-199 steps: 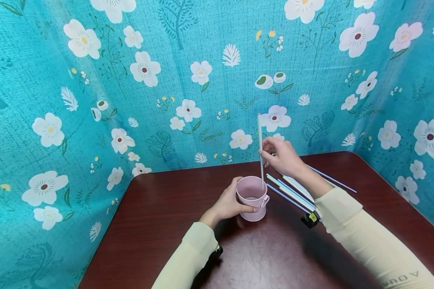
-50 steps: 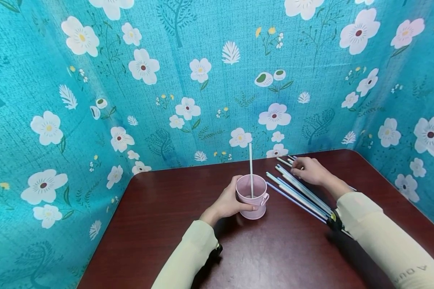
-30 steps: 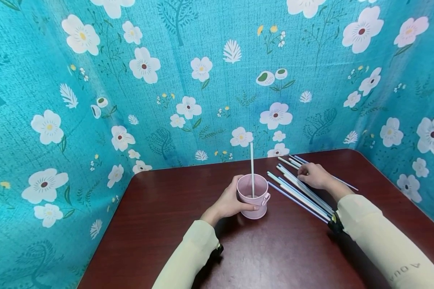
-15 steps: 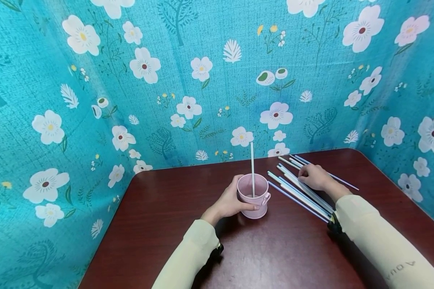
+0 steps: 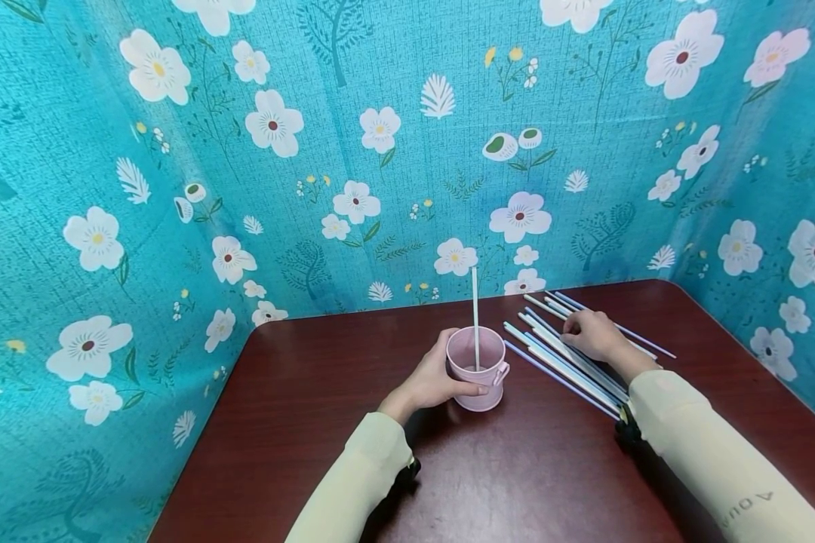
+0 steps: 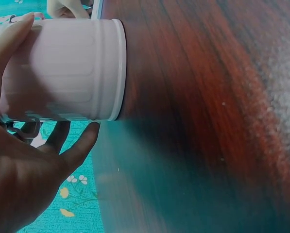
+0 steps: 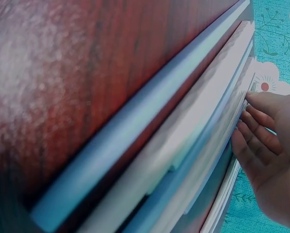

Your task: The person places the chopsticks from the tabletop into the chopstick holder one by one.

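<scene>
A small pink bucket (image 5: 475, 396) with a side handle stands on the table. My left hand (image 5: 429, 375) grips it round the side, thumb across its front; the left wrist view shows the fingers (image 6: 81, 145) along its wall. One pale straw (image 5: 475, 302) stands upright inside, rising well above the rim. To the right, several long white and blue straws (image 5: 560, 369) lie in a loose row. My right hand (image 5: 592, 334) is low over them. In the right wrist view its thumb and fingertips (image 7: 239, 138) pinch at the edge of a straw (image 7: 222, 121).
More straws (image 5: 635, 335) lie behind and beyond the right hand, towards the table's back edge. The dark red-brown table (image 5: 326, 422) is glossy. Teal floral cloth (image 5: 380, 249) hangs along its back and sides.
The right hand lowered the pale straw into the bucket, let go, and moved right to the lying straws. Straws under its fingers shifted slightly. The left hand kept its grip.
</scene>
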{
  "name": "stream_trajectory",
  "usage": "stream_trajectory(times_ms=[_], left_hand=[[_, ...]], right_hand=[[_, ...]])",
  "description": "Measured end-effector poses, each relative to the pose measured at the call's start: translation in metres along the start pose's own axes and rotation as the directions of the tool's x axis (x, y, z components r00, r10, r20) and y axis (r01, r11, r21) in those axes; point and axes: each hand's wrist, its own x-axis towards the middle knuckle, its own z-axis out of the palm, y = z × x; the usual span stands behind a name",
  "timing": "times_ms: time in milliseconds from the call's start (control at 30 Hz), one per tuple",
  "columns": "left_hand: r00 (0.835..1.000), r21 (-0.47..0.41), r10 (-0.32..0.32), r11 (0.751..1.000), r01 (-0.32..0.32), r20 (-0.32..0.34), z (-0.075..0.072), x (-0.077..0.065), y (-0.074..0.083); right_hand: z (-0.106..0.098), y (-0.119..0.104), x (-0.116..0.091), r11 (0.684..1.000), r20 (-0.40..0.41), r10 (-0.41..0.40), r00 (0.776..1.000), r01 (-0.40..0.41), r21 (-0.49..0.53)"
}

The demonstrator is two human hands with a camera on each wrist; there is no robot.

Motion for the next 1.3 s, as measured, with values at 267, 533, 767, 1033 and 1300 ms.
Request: stream_trajectory(times_ms=[267,533,767,1033,1300], left_hand=[[1.0,0.0,0.005,1.0,-0.005,0.001,0.001,0.001,-0.002],[1.0,-0.005,0.012,1.0,-0.012,-0.003,0.001,0.0,-0.002],[1.0,-0.009,0.016,1.0,-0.016,-0.007,0.0,-0.003,0.005],[1.0,-0.003,0.027,1.0,-0.027,-0.008,0.001,-0.001,-0.001],[1.0,0.0,0.02,1.0,-0.02,-0.007,0.0,-0.002,0.001]], right_hand=[[0.001,-0.001,0.001,1.0,-0.007,0.007,1.0,-0.007,-0.004],[0.003,-0.003,0.002,0.999,-0.012,0.023,1.0,-0.023,-0.043],[0.001,-0.005,0.006,0.996,0.013,0.042,0.999,-0.041,-0.082],[-0.001,-0.007,0.005,0.993,0.05,0.087,0.995,-0.082,-0.089],[-0.009,-0.012,0.003,0.977,0.1,0.185,0.978,-0.171,-0.13]])
